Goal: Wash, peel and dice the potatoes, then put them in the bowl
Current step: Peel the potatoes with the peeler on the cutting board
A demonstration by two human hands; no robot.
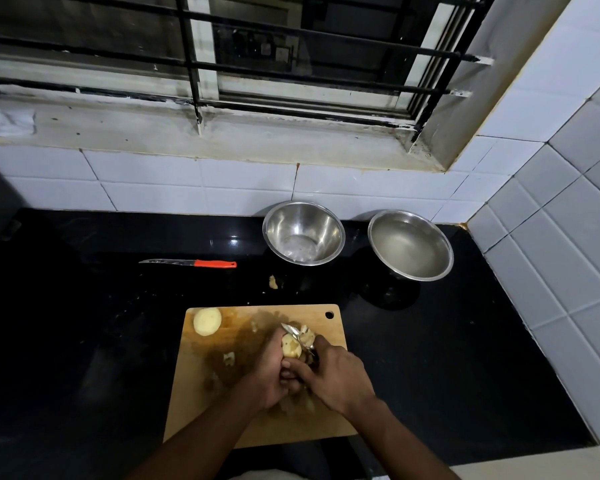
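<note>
Head view looks down on two hands meeting over a wooden cutting board (201,393). Fingers of the left hand (269,372) curl around a partly peeled potato (290,346), holding it just above the board, its pale flesh showing on the upper side. Fingers of the right hand (336,372) wrap around a metal peeler (297,334), whose blade lies against the top of that potato and points up and to the left. Brown peelings (307,333) sit on the board just behind the potato, and more scraps lie under and beside the hands, with one small scrap (229,358) to the left of them. A fully peeled potato (207,321) rests at the board's far left corner, well apart from the hands. The board lies on a black tabletop (447,358). Beyond it, a bit of peel (273,282) lies on the tabletop, and farther back a knife with an orange handle (201,263) lies flat, blade pointing left. Two steel bowls stand against the white tiled wall: the left bowl (303,233) and the right bowl (410,244), near each other but apart. A barred window (222,64) sits above the tiles.
</note>
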